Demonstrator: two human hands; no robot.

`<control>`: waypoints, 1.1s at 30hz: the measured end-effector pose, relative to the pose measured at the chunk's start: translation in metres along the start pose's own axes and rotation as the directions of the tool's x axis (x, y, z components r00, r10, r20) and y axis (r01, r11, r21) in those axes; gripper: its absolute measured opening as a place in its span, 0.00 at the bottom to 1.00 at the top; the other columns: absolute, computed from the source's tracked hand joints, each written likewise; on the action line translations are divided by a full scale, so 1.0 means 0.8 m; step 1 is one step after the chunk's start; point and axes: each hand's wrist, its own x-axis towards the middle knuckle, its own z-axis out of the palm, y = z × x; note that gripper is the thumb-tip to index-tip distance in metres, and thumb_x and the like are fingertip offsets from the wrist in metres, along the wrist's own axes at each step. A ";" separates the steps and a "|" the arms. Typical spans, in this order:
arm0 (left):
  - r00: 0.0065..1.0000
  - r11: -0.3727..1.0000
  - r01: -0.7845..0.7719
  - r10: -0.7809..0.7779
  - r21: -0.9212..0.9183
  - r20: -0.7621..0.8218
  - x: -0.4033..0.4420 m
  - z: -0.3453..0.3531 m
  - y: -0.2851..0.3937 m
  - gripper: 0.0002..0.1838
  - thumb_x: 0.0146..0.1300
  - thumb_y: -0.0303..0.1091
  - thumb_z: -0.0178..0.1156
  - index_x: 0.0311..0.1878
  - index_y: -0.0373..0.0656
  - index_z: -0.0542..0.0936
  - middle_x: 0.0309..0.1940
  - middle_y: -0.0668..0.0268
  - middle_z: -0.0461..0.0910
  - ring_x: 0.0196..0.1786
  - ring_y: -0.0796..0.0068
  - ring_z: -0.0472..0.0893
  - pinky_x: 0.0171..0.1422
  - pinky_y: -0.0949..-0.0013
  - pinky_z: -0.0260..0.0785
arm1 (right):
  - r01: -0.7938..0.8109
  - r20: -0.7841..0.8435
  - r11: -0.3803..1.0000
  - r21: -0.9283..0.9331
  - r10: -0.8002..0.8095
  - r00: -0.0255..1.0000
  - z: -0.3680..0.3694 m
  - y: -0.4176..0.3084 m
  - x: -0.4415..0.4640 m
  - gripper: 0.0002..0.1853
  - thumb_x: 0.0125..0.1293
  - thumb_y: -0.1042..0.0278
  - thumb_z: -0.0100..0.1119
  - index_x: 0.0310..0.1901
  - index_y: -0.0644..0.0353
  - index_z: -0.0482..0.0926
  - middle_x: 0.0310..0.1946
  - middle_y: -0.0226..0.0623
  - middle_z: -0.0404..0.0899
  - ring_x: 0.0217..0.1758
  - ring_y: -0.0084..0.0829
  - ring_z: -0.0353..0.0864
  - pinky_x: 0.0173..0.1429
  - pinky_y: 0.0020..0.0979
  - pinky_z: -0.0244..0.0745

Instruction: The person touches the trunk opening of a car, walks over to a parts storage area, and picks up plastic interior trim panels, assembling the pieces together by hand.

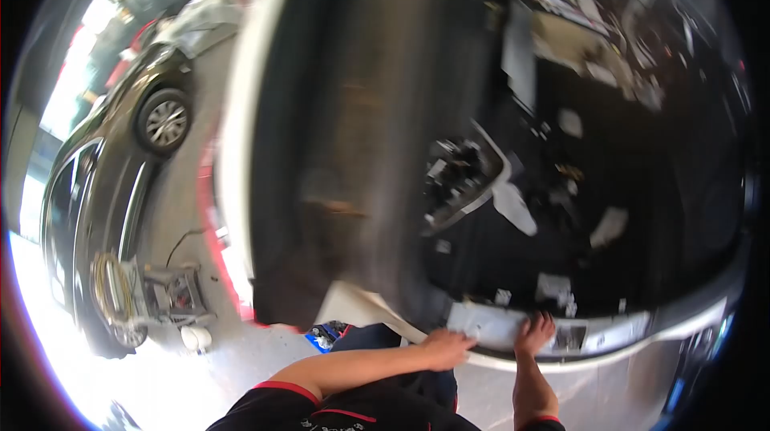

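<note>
Both my hands are at the pale edge of an opened vehicle body point(513, 365) in front of me. My left hand point(447, 349) lies at this edge, its fingers pointing right and somewhat blurred; I see nothing held in it. My right hand point(535, 334) has its fingers apart and rests on or just over a silvery panel point(485, 323) inside the edge. Right of that hand, a small dark square part point(570, 338) shows in the panel. Whether the fingertips press on the panel is unclear.
A dark, blurred pillar-like part point(345, 134) rises left of the opening. Inside lie a dark tray of small parts point(465, 178) and several pale scraps point(513, 206). A parked car point(112, 174), a wheeled cart point(172, 295) and a white bucket point(195, 339) stand left.
</note>
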 end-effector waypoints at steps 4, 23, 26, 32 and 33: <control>0.991 0.999 -0.044 0.041 0.021 0.127 -0.105 -0.018 -0.041 0.24 0.64 0.47 0.59 0.59 0.45 0.74 0.48 0.53 0.81 0.52 0.51 0.82 0.54 0.49 0.73 | -0.058 0.112 0.988 -0.143 0.074 0.991 0.044 0.042 0.011 0.16 0.59 0.59 0.60 0.47 0.56 0.80 0.51 0.46 0.77 0.61 0.49 0.71 0.67 0.53 0.61; 0.972 0.816 -0.188 0.234 -0.546 0.014 -0.443 -0.261 -0.674 0.25 0.70 0.49 0.58 0.61 0.41 0.78 0.56 0.55 0.81 0.59 0.59 0.80 0.64 0.60 0.70 | 0.254 0.472 0.967 -0.031 -0.210 0.856 0.324 -0.556 0.139 0.13 0.61 0.65 0.53 0.42 0.58 0.84 0.43 0.52 0.83 0.49 0.52 0.81 0.55 0.48 0.76; 0.982 0.841 -0.085 0.162 -0.534 0.099 -0.489 -0.362 -0.727 0.22 0.69 0.48 0.59 0.58 0.42 0.80 0.53 0.56 0.84 0.54 0.60 0.82 0.60 0.60 0.73 | 0.356 0.559 0.934 0.012 -0.302 0.772 0.389 -0.689 0.146 0.14 0.61 0.64 0.53 0.43 0.58 0.84 0.44 0.52 0.83 0.50 0.52 0.81 0.55 0.48 0.76; 0.996 0.893 0.048 -0.008 -0.448 0.091 -0.511 -0.607 -0.843 0.17 0.68 0.45 0.59 0.53 0.46 0.83 0.49 0.57 0.85 0.52 0.61 0.83 0.58 0.59 0.74 | 0.607 0.702 0.792 0.066 -0.469 0.536 0.507 -0.907 0.277 0.15 0.61 0.62 0.53 0.44 0.59 0.84 0.44 0.51 0.83 0.50 0.52 0.82 0.55 0.48 0.76; 0.996 0.903 0.085 -0.091 -0.420 0.005 -0.505 -0.615 -0.899 0.21 0.69 0.47 0.58 0.57 0.44 0.80 0.53 0.56 0.83 0.57 0.60 0.81 0.63 0.59 0.72 | 0.656 0.728 0.751 0.078 -0.492 0.478 0.526 -0.942 0.310 0.15 0.61 0.62 0.53 0.44 0.59 0.84 0.44 0.51 0.83 0.50 0.52 0.82 0.55 0.49 0.76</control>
